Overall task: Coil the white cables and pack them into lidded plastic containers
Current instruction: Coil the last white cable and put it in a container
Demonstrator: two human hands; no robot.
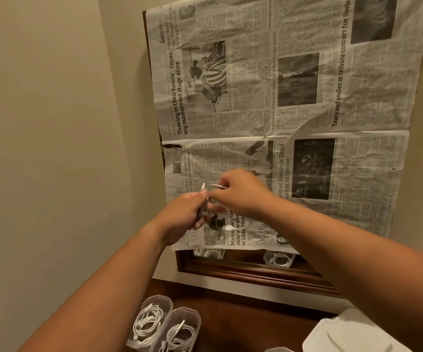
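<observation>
Both my hands are raised in front of the newspaper-covered mirror, working one white cable. My left hand grips the cable near its plug, whose tip sticks up above my fingers. My right hand pinches a loop of the same cable just to the right. Part of the cable hangs below the hands. On the dark wooden surface below stand two clear plastic containers, each holding a coiled white cable, without lids on them.
A newspaper covers a wood-framed mirror on the wall; its bare bottom strip reflects containers with cables. A white plastic object lies at the lower right. A beige wall stands close on the left.
</observation>
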